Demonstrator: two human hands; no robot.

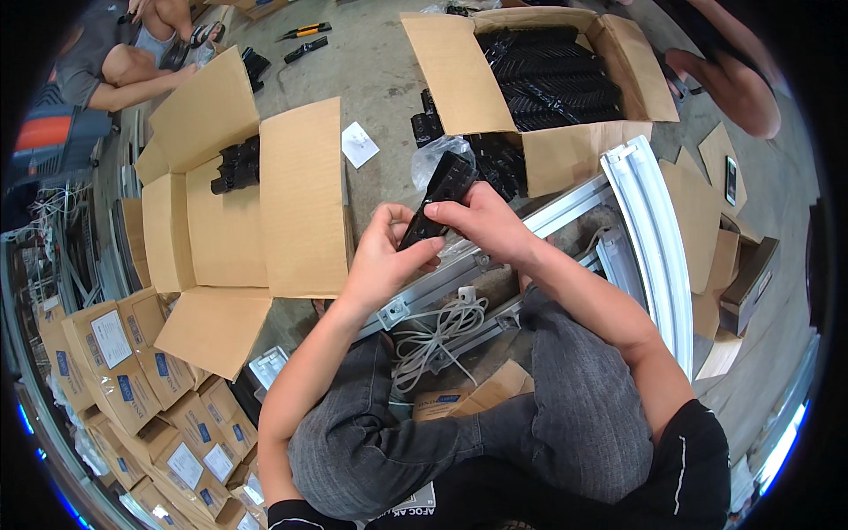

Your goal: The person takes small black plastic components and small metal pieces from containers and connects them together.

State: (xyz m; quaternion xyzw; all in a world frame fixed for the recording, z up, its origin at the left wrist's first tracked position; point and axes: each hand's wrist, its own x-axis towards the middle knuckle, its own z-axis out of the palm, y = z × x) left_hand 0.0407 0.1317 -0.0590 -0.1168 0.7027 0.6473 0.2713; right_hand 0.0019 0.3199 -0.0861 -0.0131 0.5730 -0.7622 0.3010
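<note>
Between my two hands is an elongated black plastic part (449, 179), tilted with its upper end to the right. My left hand (389, 250) pinches its lower end between thumb and fingers. My right hand (486, 223) grips it along the side, the thumb pressed on top. A crumpled clear plastic bag (430, 166) shows just behind the part. To the left stands an open cardboard box (305, 199) with a few similar black parts (237, 166) inside. Beyond my right hand, another open box (565, 155) is packed with rows of black parts (552, 75).
White aluminium rails (649, 238) and a coiled grey cable (442, 340) lie around my legs. Small cartons (115, 362) are stacked at left. A paper slip (359, 145), orange-black cutter (305, 32) and phone (730, 181) lie on the floor. Other people sit at far left and far right.
</note>
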